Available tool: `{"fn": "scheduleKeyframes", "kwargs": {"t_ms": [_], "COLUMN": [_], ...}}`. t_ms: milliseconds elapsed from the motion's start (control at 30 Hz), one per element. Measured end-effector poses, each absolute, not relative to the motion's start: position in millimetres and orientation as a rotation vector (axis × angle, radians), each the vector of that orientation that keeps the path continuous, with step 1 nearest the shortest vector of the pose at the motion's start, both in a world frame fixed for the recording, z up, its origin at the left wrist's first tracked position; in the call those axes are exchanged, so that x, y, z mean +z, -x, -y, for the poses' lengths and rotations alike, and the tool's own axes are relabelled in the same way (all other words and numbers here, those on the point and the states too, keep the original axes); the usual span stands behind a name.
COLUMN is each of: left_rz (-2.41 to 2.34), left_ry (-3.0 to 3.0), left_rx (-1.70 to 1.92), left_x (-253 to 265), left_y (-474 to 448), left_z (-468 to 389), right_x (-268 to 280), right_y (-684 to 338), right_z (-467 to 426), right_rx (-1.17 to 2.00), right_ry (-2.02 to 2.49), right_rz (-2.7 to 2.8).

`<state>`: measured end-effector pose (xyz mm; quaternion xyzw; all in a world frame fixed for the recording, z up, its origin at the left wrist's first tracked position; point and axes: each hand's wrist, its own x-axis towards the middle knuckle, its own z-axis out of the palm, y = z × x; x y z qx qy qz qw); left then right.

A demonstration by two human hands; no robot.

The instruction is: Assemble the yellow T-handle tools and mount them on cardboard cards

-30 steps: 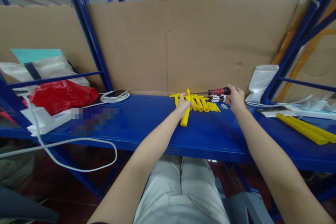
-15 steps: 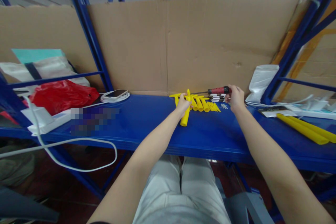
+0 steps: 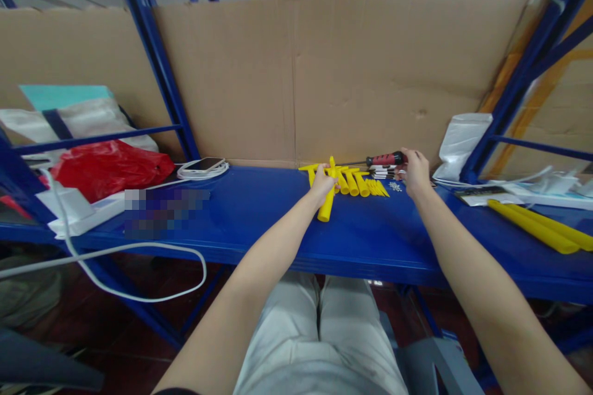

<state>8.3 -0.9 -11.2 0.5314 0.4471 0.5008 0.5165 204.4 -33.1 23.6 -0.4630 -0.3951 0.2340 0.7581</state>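
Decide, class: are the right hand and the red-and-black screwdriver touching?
Touching. The head view shows the right hand holding the rear end of the screwdriver, with no gap between them.

No text, label, brand, number or sign can be read. Any print on the flat dark-and-white packet (image 3: pixel 484 197) at the right of the blue metal bench (image 3: pixel 259 210) or on the red-and-black screwdriver handle (image 3: pixel 386 160) is too small to make out; the pixelated patch (image 3: pixel 162 213) at the left is illegible.
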Motion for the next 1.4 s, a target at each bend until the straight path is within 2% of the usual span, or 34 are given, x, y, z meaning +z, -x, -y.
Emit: {"fn": "scheduleKeyframes", "kwargs": {"t_ms": [167, 767, 1000, 1200, 1400], "left_rz": [-1.089, -1.033, -1.040, -1.018, -1.024], "left_ry": [-1.286, -1.298, -1.297, -1.298, -1.305], "left_rx": [1.190, 1.184, 1.186, 1.183, 1.190], "left_x": [-11.1, -11.7, -11.9, -12.1, -13.1], "left_y": [-8.5, -8.3, -8.5, -8.0, -8.2], "left_z": [1.4, 1.2, 0.9, 0.4, -0.3], "right_x": [22.4, 29.1, 23.5, 26.8, 24.6], "right_y": [-205.0, -199.1, -202.8, -202.0, -202.8], "right_z": [33.7, 39.5, 36.3, 37.4, 36.3], "right_rx": [0.434, 0.538, 0.398, 0.543, 0.503], "right_ry": [1.077, 1.063, 1.134, 1.049, 1.073], "right_rz": [0.868, 0.791, 0.854, 0.833, 0.829]}}
